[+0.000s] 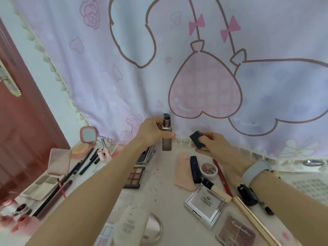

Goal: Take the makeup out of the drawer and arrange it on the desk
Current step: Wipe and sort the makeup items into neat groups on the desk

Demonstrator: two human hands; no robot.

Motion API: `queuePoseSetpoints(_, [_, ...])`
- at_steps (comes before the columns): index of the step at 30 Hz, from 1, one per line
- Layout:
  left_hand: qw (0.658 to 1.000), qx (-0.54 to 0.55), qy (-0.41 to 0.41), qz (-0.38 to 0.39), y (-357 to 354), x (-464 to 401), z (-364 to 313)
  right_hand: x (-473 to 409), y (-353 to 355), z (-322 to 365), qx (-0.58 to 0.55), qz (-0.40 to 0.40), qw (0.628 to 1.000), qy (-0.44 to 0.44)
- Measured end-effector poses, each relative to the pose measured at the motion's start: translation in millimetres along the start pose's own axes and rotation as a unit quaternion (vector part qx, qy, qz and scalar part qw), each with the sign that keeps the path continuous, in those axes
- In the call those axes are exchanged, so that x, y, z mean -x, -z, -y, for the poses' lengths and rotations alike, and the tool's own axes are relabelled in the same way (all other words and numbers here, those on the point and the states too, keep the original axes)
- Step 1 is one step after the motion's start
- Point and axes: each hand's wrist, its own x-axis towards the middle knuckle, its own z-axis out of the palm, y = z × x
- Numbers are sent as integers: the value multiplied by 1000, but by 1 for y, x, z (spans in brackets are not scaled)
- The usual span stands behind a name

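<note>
Now our left hand (154, 130) grips an upright grey-brown lipstick tube (166, 137) near the worktop's (165, 189) back edge, our right hand (212, 145) pinches its dark square cap (196, 139).

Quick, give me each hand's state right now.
Left hand: grips the uncapped bottle, upright.
Right hand: pinches the dark cap.

Bare forearms; pale blue wristband (255, 170)

uncapped taupe lipstick tube (166, 137) upright at the desk's back edge, its dark cap (196, 139) off beside it.
</note>
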Motion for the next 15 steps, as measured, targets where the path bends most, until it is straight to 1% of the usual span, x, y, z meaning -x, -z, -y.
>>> queuePoseSetpoints(2, [999, -32, 4, 3, -4, -12, 5, -13, -1, -7, 86, -20, 996, 28])
queuePoseSetpoints(4, [998, -63, 3, 5, -7, -20, 11, -23, -3, -12, 180, -37, 981, 64])
queuePoseSetpoints(5, [997, -81, 1, 8, -8, -24, 13, -28, -5, -14, 205, -36, 975, 80])
queuePoseSetpoints(8, [986, -166, -19, 28, -10, -32, 21, -42, -14, -22, 246, -14, 962, 118])
queuePoseSetpoints(10, [976, -215, -20, 39, -11, -35, 25, -49, -20, -26, 275, 2, 953, 126])
queuePoseSetpoints(15, [965, -255, -15, 59, -7, -38, 28, -61, -32, -37, 338, 58, 931, 125])
